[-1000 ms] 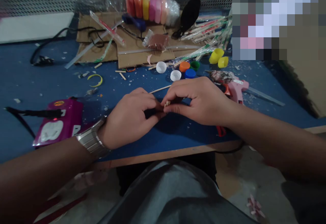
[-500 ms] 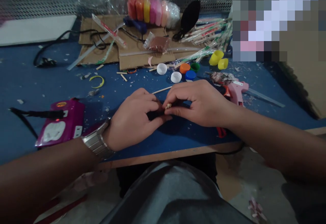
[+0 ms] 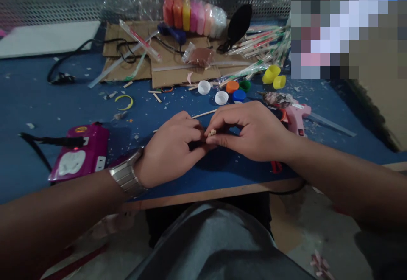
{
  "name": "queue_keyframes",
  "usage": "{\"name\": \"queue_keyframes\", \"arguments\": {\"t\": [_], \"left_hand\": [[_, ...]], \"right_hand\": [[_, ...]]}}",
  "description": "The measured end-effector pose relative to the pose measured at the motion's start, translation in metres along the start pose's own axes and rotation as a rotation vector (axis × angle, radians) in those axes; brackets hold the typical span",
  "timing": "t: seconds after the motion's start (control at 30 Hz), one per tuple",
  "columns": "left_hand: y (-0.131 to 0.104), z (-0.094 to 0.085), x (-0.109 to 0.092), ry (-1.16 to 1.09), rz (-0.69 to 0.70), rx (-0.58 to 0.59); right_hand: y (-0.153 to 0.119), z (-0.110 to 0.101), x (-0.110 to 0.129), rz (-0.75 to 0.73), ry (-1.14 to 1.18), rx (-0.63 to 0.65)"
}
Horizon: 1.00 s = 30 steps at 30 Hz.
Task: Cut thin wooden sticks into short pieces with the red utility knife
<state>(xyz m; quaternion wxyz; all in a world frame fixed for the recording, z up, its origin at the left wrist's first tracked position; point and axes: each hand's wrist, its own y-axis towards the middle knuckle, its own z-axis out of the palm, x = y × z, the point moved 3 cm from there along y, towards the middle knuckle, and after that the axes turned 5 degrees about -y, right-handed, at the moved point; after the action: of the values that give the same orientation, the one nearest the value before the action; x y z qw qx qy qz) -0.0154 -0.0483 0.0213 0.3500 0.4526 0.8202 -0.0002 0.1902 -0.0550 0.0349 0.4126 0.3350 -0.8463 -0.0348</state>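
Observation:
My right hand (image 3: 251, 131) is closed in a pinch on a small bundle of wooden sticks (image 3: 211, 133), whose pale ends show between thumb and fingers. Against it, my left hand (image 3: 174, 150) also closes round the bundle, thumb and fingertips meeting the right fingertips. Most of the bundle is hidden by the fingers. A thin wooden stick (image 3: 204, 113) lies on the blue table just behind both hands. Bottle caps stand a little farther back, among them a white cap (image 3: 221, 98) and a blue cap (image 3: 239, 96).
To the left sits a purple power box (image 3: 81, 152) with a black cable. A pink glue gun (image 3: 295, 114) lies at the right, beyond my right wrist. Cardboard (image 3: 178, 76), packed chopsticks (image 3: 257, 46) and a bag of coloured clay (image 3: 197, 15) fill the back.
The view has shifted slightly, so the table things appear a little farther right. Both hands keep their grip, with the stick ends turned a bit more into view.

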Motion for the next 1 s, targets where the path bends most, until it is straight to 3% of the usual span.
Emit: {"name": "queue_keyframes", "arguments": {"t": [0.13, 0.37, 0.5, 0.7, 1.0], "left_hand": [[-0.002, -0.002, -0.007, -0.057, -0.044, -0.02], [-0.003, -0.003, -0.014, -0.331, -0.242, 0.07], [-0.004, -0.004, -0.016, -0.329, -0.215, 0.041], [-0.004, -0.003, -0.015, -0.307, -0.324, 0.037], [0.0, -0.004, -0.015, -0.567, -0.485, 0.087]], "right_hand": [[0.002, -0.002, 0.0, 0.18, 0.305, 0.022], [0.005, 0.004, -0.002, 0.418, 0.692, 0.101], [0.005, 0.004, -0.002, 0.463, 0.72, 0.119], [0.006, 0.006, -0.001, 0.468, 0.747, 0.1], [0.005, 0.008, -0.002, 0.461, 0.735, 0.083]]}}
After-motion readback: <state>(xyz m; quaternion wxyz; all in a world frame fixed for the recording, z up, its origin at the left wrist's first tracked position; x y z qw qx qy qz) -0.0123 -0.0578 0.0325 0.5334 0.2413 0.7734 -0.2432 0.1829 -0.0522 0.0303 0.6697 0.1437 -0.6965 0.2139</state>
